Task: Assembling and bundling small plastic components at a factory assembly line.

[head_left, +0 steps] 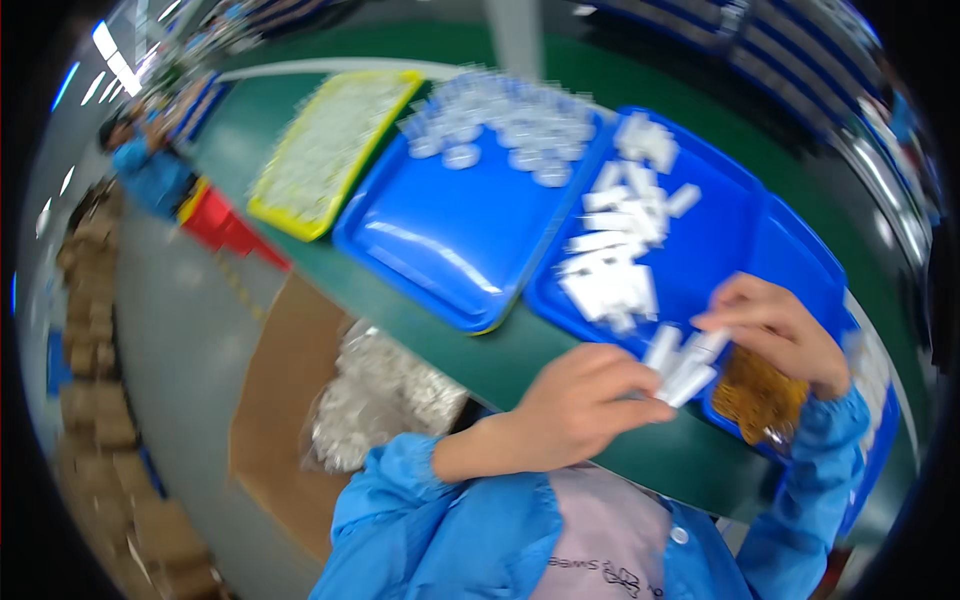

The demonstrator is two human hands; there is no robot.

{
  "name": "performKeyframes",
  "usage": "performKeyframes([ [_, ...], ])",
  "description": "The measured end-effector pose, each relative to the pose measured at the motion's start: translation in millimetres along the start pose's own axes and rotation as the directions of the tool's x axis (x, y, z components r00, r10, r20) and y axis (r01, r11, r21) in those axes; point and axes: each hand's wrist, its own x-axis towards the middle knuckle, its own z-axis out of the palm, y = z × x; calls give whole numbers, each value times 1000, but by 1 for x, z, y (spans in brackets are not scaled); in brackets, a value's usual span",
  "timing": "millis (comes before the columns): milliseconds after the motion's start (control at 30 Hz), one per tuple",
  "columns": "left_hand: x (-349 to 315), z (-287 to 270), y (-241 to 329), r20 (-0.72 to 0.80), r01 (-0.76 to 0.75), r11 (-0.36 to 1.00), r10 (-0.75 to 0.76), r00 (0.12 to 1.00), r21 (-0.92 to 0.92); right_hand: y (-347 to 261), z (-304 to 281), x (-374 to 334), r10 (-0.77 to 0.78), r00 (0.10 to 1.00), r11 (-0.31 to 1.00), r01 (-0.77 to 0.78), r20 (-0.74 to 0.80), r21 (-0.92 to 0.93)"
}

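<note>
A green table spans the workspace, bearing a blue tray of loose white parts. A few white pieces sit between the hands, near the tray's closest edge. The left hand pinches a lower end; the right hand grips an upper end — blur hides exact contact. Judged by appearance, the pieces are light, stiff and smooth, possibly slippery. Hold at the ends, using fingertip pressure only — avoid bending.
</note>
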Motion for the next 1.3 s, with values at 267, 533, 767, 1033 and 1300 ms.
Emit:
performKeyframes([
  [267, -16, 15, 12, -95, -130, 990, 125, 988, -46, -3, 3, -10, 349, 937, 834, -320, 19, 449],
  [533, -31, 23, 24, -142, -52, 999, 53, 988, 14, -4, 14, -9, 431, 901, 835, -415, 38, 361],
  [767, -37, 22, 35, -172, -3, 999, 9, 985, 38, -13, 27, -21, 480, 876, 792, -414, -40, 449],
  [1033, -36, 17, 43, -211, -15, 999, 8, 978, -29, -46, 35, -15, 552, 834, 755, -507, 15, 415],
  [1300, -40, 12, 48, -230, -6, 1000, 11, 973, 25, -61, 58, -8, 397, 917, 900, -380, -39, 213],
])
